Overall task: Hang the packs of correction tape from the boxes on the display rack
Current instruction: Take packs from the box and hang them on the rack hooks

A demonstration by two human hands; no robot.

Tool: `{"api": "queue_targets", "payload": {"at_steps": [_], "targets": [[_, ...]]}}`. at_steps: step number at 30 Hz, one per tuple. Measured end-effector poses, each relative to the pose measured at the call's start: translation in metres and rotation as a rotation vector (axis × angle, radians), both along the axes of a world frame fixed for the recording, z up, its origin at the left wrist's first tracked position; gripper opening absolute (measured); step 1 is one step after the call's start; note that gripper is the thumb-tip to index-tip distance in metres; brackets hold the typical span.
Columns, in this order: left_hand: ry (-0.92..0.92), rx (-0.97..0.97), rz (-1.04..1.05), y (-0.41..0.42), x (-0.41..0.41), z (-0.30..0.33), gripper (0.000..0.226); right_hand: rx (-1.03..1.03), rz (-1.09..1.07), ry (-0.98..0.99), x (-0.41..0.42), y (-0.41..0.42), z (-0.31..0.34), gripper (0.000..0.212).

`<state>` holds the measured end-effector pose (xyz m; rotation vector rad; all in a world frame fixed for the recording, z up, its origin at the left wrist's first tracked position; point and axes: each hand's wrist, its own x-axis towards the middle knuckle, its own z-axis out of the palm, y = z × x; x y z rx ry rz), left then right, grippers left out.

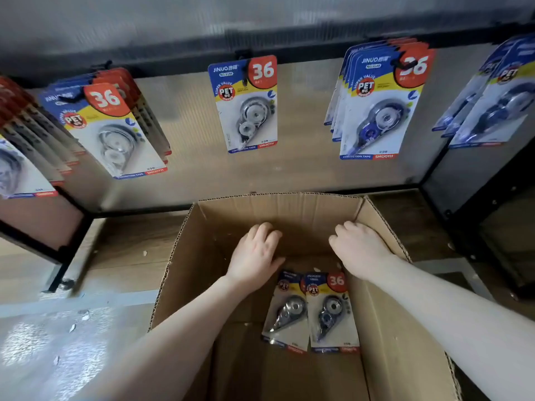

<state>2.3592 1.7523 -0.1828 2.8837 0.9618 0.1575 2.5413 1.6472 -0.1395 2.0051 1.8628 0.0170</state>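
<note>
- The left hand (254, 256) is inside the open brown cardboard box (385, 285), back turned up, fingers loosely bent and holding nothing; it hovers just above the top edges of the packs.
- The right hand (359, 247) is also in the box, near its right wall, fingers curled downward. I cannot tell if it holds something, because the palm side is hidden.
- Two blue-and-white carded packs of correction tape (312, 311) lie flat on the box bottom, side by side, the right one a little over the left one, red "36" corner at the top.
- For a good pick, I think it is better to pinch one pack at its top edge, so the hang hole stays free for the hook.
- On the black-framed display rack (289, 53) the middle hook carries only a single hanging pack (246, 105); the hooks beside it are fuller, so it looks the natural target.
</note>
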Motion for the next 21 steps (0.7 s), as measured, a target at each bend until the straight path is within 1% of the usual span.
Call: {"api": "queue_targets", "payload": {"at_steps": [4,7,9,11,15,18,21], "targets": [[0.237,-0.205,-0.016,0.005,0.008,-0.037,0.064,-0.181,-0.049,0.045,0.0,0.005,-0.028,0.032],[0.368,-0.289,-0.098,0.006,0.015,-0.056,0.065,-0.299,-0.065,0.11,0.002,0.012,-0.046,0.036],[0.424,-0.315,-0.143,0.006,0.019,-0.067,0.067,-0.392,-0.088,0.177,0.002,0.017,-0.059,0.043],[0.434,-0.34,-0.161,0.006,0.024,-0.075,0.069,-0.467,-0.126,0.232,0.001,0.02,-0.074,0.056],[0.379,-0.382,-0.111,0.006,0.034,-0.086,0.068,-0.473,-0.202,0.324,-0.002,0.02,-0.1,0.074],[0.347,-0.466,-0.046,0.004,0.036,-0.091,0.067,-0.355,-0.211,0.322,-0.003,0.018,-0.111,0.069],[0.377,-0.505,0.0,0.004,0.033,-0.092,0.062,-0.311,-0.195,0.278,-0.004,0.017,-0.114,0.066]]}}
